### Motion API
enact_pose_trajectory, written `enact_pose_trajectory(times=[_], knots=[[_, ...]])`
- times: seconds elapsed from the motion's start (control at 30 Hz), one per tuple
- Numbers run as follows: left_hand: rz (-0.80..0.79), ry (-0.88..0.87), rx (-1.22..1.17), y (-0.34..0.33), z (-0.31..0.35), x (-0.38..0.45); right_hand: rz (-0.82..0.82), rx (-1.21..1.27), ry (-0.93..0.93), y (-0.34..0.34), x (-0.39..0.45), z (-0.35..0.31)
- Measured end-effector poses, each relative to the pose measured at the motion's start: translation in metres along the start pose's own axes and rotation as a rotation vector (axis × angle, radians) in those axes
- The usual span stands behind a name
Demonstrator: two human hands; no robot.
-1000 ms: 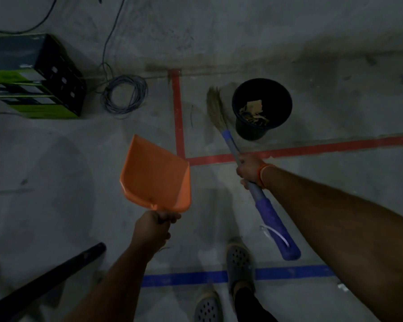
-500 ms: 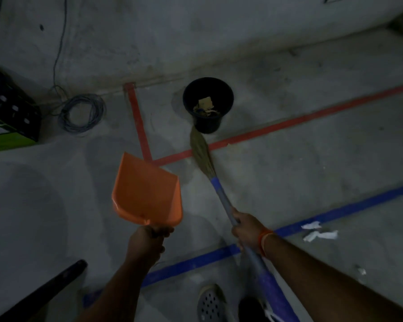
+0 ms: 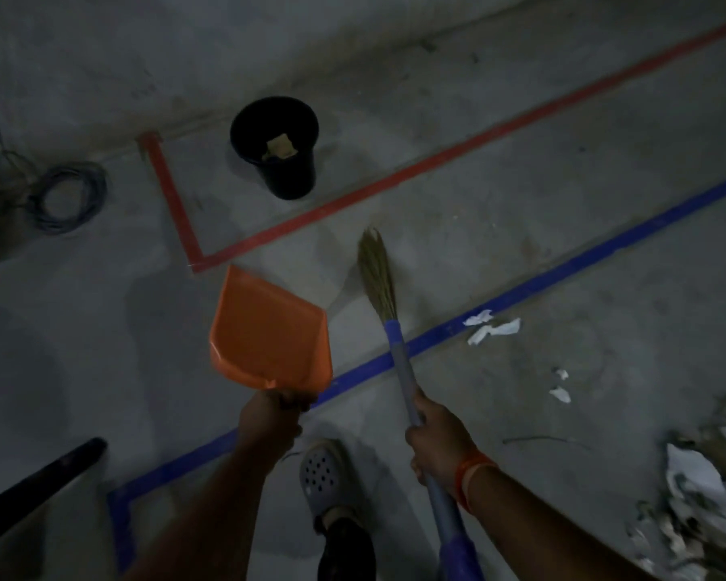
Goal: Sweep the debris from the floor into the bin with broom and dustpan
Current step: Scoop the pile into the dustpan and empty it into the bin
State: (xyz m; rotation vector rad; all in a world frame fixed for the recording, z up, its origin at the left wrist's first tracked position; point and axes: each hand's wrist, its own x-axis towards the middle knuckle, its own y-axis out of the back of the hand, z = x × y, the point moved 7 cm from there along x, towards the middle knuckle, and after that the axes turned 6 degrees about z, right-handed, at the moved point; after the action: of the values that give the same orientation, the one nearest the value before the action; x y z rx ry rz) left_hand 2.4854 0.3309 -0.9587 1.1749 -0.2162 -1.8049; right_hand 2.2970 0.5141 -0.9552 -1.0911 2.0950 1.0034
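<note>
Seen from the head camera, a person stands on a grey concrete floor (image 3: 520, 211) in dim light, a tool in each hand. The left hand (image 3: 271, 417) is curled around the short handle of an orange dustpan (image 3: 269, 329), which is held in the air with its open mouth pointing away from the body toward a red tape line (image 3: 395, 178). The right hand (image 3: 439, 442), an orange band at its wrist, is wrapped around the blue-grey shaft of a broom (image 3: 399, 354); the straw bristles point forward and lie just past a blue tape line (image 3: 562, 270) that crosses the floor on a slant.

A black bin (image 3: 279, 161) stands upright beyond the red line, well apart from both tools, with tan scraps visible inside. White paper scraps (image 3: 493, 329) lie on the floor touching or just beside the blue line, to the right of the broom head, and two smaller white bits (image 3: 560, 385) lie nearer the person. A larger heap of debris (image 3: 705, 496), pale paper mixed with dry litter, sits at the lower right edge, partly cut off by the frame.

One foot in a grey perforated clog (image 3: 323, 480) is planted between the two forearms. A coil of grey cable (image 3: 66, 197) lies at far left, and a dark tube-like object (image 3: 34, 488) enters from the lower left corner.
</note>
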Motion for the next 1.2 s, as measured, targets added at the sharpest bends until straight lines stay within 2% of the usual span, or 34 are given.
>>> enact_pose_trajectory(times=[0.17, 0.3, 0.47, 0.63, 0.7, 0.83, 1.0, 1.1, 1.2], knots=[[-0.07, 0.013, -0.068, -0.035, 0.004, -0.057, 0.128, -0.047, -0.055, 0.032, -0.057, 0.058], [-0.098, -0.047, -0.006, -0.051, 0.012, -0.077, 0.219, -0.164, 0.065, 0.044, -0.09, 0.068], [-0.1, -0.155, 0.096, -0.066, 0.026, -0.074, 0.272, -0.029, 0.186, 0.032, -0.08, 0.048], [-0.114, -0.14, 0.093, -0.064, 0.021, -0.068, 0.287, 0.065, 0.191, 0.02, -0.028, 0.001], [-0.099, -0.118, 0.06, -0.055, 0.015, -0.062, 0.275, 0.019, 0.2, 0.015, -0.003, -0.02], [-0.05, -0.074, 0.041, -0.03, 0.001, -0.049, 0.271, -0.262, 0.259, 0.008, 0.031, -0.05], [-0.034, -0.062, 0.08, -0.009, -0.014, -0.041, 0.195, -0.453, 0.163, -0.006, 0.038, -0.039], [-0.033, -0.035, 0.082, -0.005, -0.02, -0.042, 0.258, -0.336, 0.05, -0.018, 0.01, -0.009], [-0.019, -0.042, 0.076, -0.003, -0.021, -0.041, 0.32, -0.22, 0.059, -0.036, -0.022, 0.019]])
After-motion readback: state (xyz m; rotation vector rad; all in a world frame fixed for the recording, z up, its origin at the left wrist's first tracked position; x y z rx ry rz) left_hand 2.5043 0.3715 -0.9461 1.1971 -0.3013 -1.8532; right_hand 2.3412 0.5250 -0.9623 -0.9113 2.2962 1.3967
